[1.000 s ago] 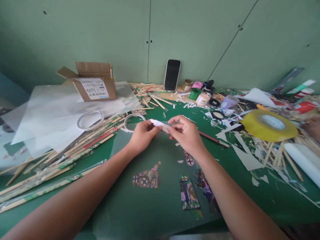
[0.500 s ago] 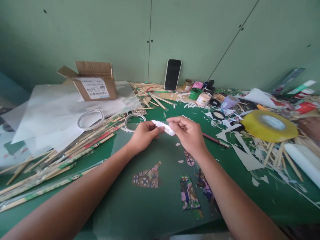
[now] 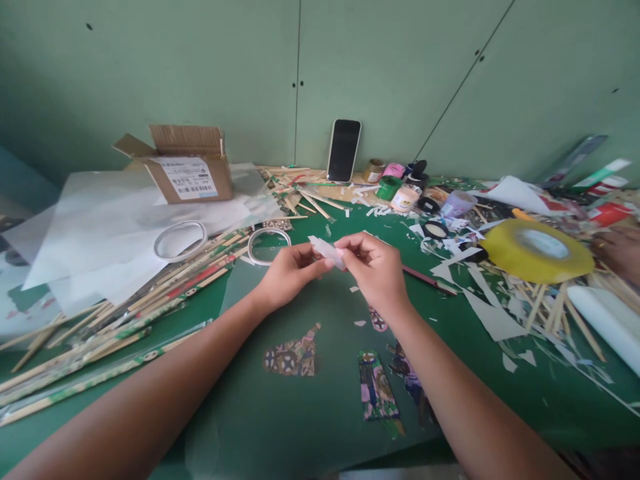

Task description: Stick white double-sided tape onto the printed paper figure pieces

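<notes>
My left hand point(image 3: 287, 275) and my right hand point(image 3: 376, 268) meet above the green mat point(image 3: 310, 413), both pinching a small white strip of paper point(image 3: 326, 249) between their fingertips. The strip runs tilted from upper left to lower right, held a little above the table. Below my hands lie patterned cut-out pieces point(image 3: 293, 355) and a patterned strip point(image 3: 377, 386) under a clear plastic sheet. A white tape ring point(image 3: 264, 244) lies just left of my left hand.
Bamboo sticks point(image 3: 115, 333) lie spread at the left, beside white paper sheets point(image 3: 100, 233), another tape ring point(image 3: 180, 239) and a cardboard box point(image 3: 187, 163). A phone point(image 3: 343, 150) leans on the wall. Small jars point(image 3: 406, 195), a yellow tape roll point(image 3: 537, 250) and paper scraps crowd the right. Another person's hand point(image 3: 620, 250) shows at the right edge.
My hands have drawn closer together on the white strip, and my right fingers have shifted along it; the strip is now more bunched between the fingertips.
</notes>
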Action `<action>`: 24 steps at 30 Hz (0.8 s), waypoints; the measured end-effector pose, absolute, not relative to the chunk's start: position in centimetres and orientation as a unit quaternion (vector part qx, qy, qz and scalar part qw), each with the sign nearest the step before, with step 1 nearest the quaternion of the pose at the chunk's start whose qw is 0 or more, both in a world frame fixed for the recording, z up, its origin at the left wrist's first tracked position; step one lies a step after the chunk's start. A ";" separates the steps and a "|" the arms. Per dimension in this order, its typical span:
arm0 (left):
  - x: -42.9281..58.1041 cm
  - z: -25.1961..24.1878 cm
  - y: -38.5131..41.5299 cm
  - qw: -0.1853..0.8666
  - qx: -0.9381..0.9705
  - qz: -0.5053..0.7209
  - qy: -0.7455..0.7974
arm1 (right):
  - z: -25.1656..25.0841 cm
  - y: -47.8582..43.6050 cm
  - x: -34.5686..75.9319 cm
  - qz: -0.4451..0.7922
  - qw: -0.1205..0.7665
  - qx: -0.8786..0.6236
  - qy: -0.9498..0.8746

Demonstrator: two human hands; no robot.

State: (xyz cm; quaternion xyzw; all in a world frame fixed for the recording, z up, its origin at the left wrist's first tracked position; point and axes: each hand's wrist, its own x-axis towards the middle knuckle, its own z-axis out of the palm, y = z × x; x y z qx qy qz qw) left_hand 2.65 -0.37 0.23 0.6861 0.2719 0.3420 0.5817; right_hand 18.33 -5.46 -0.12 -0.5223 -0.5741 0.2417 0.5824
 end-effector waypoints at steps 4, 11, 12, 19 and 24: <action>2.8 0.2 -0.4 0.561 0.684 0.355 0.302 | -0.1 -5.7 18.1 0.218 0.557 -0.528 -0.602; 2.8 -0.2 -0.3 0.524 0.681 0.378 0.345 | -0.3 -6.0 18.3 0.151 0.510 -0.562 -0.633; 2.7 -0.3 -0.3 0.519 0.686 0.373 0.349 | -0.2 -6.0 18.4 0.151 0.505 -0.565 -0.635; 2.7 -0.4 -0.4 0.427 0.758 0.354 0.344 | 0.4 -6.0 19.7 0.190 0.418 -0.589 -0.665; 2.7 -0.1 -0.6 0.404 0.780 0.350 0.327 | 0.6 -6.0 20.0 0.182 0.399 -0.587 -0.681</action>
